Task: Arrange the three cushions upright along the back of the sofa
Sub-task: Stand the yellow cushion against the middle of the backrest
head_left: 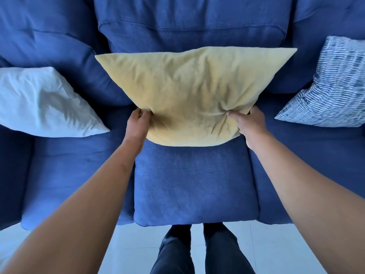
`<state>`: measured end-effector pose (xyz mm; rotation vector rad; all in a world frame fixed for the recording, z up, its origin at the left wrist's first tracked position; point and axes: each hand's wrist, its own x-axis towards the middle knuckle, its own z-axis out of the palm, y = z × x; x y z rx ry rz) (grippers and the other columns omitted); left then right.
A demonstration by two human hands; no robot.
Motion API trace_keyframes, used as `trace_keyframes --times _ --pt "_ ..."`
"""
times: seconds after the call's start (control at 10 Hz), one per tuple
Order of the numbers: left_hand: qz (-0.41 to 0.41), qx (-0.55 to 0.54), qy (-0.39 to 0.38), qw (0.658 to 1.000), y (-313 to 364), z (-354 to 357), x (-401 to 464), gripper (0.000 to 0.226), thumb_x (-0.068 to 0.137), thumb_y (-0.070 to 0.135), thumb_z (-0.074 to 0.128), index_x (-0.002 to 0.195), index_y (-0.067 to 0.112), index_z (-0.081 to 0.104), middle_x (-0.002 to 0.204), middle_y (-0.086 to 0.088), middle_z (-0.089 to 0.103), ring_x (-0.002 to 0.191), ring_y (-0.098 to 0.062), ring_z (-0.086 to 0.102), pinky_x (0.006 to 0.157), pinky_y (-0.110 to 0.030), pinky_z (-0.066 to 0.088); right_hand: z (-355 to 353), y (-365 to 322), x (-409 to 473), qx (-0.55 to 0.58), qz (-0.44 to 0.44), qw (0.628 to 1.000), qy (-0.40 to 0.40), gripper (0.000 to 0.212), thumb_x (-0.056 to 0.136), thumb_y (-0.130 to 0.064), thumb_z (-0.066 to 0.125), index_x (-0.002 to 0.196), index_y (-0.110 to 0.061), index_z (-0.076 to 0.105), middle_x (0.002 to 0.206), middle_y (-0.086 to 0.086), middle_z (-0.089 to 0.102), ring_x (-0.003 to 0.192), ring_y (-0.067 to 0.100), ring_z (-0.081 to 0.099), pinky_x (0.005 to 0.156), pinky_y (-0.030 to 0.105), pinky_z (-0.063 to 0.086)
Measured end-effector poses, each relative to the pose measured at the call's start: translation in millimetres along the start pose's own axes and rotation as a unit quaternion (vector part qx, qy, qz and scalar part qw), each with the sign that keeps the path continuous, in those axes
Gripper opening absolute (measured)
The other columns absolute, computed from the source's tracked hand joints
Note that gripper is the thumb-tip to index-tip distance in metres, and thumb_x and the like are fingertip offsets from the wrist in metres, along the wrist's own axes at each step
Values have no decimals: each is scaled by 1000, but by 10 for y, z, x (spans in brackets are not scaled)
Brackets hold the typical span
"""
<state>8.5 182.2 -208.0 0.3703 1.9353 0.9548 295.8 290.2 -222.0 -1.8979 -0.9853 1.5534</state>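
Note:
A yellow cushion [193, 91] stands on the middle seat of the blue sofa [195, 186], leaning toward the backrest. My left hand [138, 123] grips its lower left corner and my right hand [249, 125] pinches its lower right corner. A white cushion [43, 103] leans against the left back section. A blue-and-white patterned cushion [333, 86] leans against the right back section, partly cut off by the frame edge.
The sofa's backrest [189, 22] runs across the top of the view. My legs in dark trousers [197, 252] stand on a pale tiled floor [276, 250] in front of the middle seat.

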Motion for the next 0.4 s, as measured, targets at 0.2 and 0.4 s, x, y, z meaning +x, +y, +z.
trace_keyframes --times 0.2,0.4 --pt "4 -37 -5 999 8 -147 -411 42 98 30 62 136 15 67 117 4 71 115 -15 66 98 -37 53 -190 -17 -418 10 -37 999 8 25 84 -18 71 102 -3 70 82 2 66 71 17 55 70 34 46" --pt "13 -23 -17 1000 -118 -212 -1182 51 104 30 60 152 14 56 141 -5 67 129 -21 64 101 -38 54 -480 6 -1086 2 -44 999 -27 24 93 -9 63 114 -11 74 109 2 75 103 14 70 102 40 54"
